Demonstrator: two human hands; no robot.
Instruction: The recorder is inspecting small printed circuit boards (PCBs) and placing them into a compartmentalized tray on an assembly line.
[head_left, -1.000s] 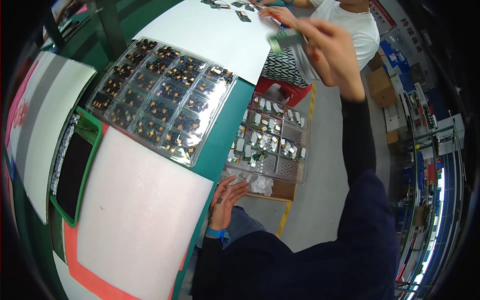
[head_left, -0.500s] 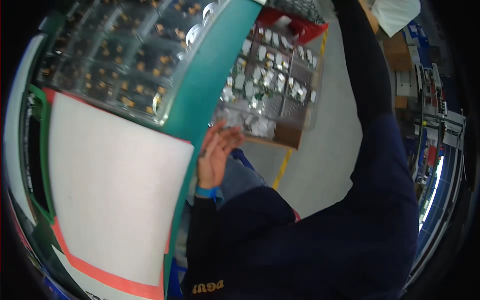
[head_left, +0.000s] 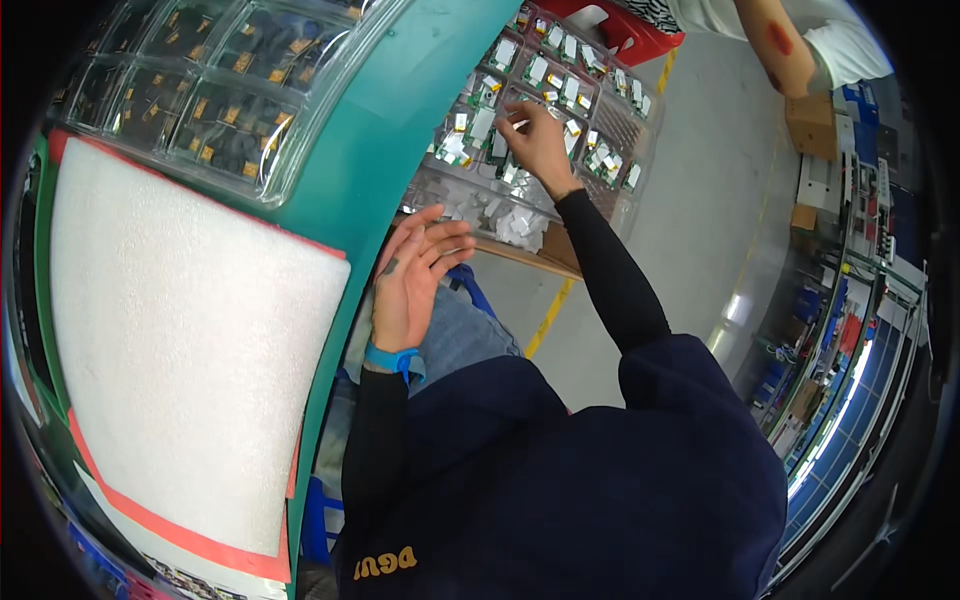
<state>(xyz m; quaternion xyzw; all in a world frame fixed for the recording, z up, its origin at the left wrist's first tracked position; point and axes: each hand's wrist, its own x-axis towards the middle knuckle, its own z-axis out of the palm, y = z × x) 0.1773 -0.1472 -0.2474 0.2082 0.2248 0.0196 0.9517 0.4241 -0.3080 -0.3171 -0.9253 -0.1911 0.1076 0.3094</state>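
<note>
My right hand (head_left: 540, 142) is over the clear compartment tray (head_left: 630, 140), its fingers curled together in a pinch. Whatever lies between the fingertips is too small to make out. Small green circuit boards (head_left: 538, 70) with white, block-like parts fill the tray's compartments, and one lies right beside the fingertips. My left hand (head_left: 408, 285), with a blue wristband (head_left: 390, 360), is held palm up at the edge of the green table (head_left: 350, 140). Its fingers are apart and nothing rests in it.
White foam sheet (head_left: 190, 350) with red edging covers the near left of the table. Beyond it stands a clear tray (head_left: 270, 185) of small dark parts with gold pieces. White scraps (head_left: 520, 225) lie in a box under the boards. Another person's arm (head_left: 780, 45) shows at upper right.
My right arm, stretched far out of the picture before, has come back, and its hand is now at the circuit boards. My left hand stays open. The whole view has shifted slightly.
</note>
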